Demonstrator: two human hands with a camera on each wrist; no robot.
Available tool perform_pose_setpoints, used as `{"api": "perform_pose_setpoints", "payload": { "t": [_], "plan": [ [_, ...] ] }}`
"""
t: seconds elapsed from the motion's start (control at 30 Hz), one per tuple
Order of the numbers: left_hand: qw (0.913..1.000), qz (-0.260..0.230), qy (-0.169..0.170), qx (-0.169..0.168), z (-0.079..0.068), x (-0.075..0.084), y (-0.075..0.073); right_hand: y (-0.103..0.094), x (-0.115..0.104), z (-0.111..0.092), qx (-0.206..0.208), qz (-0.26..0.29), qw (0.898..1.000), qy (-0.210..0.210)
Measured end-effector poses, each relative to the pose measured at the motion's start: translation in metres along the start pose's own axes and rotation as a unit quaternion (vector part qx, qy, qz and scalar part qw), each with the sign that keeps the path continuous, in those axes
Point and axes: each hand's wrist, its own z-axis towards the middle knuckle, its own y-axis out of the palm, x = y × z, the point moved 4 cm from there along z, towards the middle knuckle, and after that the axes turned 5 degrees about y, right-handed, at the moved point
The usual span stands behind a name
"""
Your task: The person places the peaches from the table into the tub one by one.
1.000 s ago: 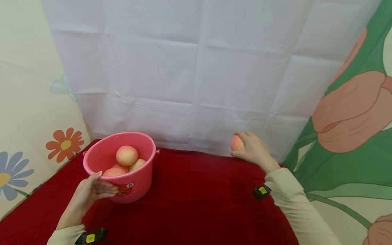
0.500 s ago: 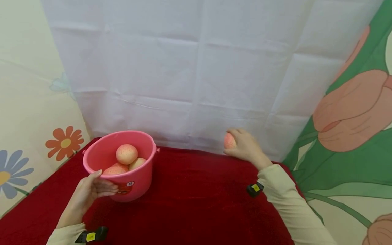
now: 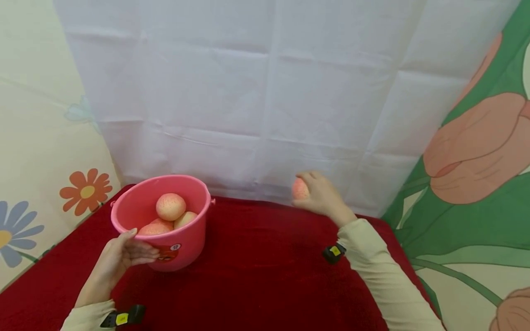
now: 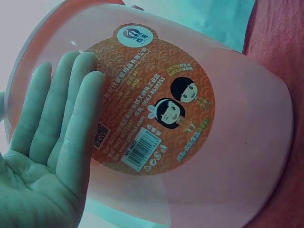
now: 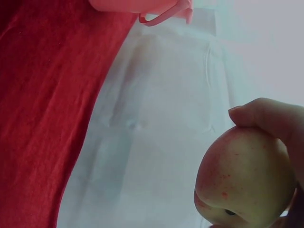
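In the head view, a pink bucket stands at the left of the red cloth, holding several peaches. My left hand holds its near rim, thumb over the edge and fingers against the outer wall. Those fingers look nearly straight beside the orange label in the left wrist view. Off to the right, my right hand grips one peach above the back of the cloth. The right wrist view shows this peach close up, with its cleft and stem hollow; part of the hand is cut off.
Red cloth covers the tabletop. A white sheet hangs behind its back edge. Patterned flower hangings flank both sides. The bucket's handle shows at the top of the right wrist view.
My right hand has moved left with the peach, closer to the bucket. The left hand keeps its place on the bucket, which has barely shifted in view.
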Motion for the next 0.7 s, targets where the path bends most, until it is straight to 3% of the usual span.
{"api": "perform_pose_setpoints", "payload": {
  "t": [0.7],
  "plan": [
    [0.9997,-0.006,0.017,-0.016,0.001,0.000,0.000,0.009,-0.031,0.018,-0.021,-0.015,1.000,-0.015]
  ]
}}
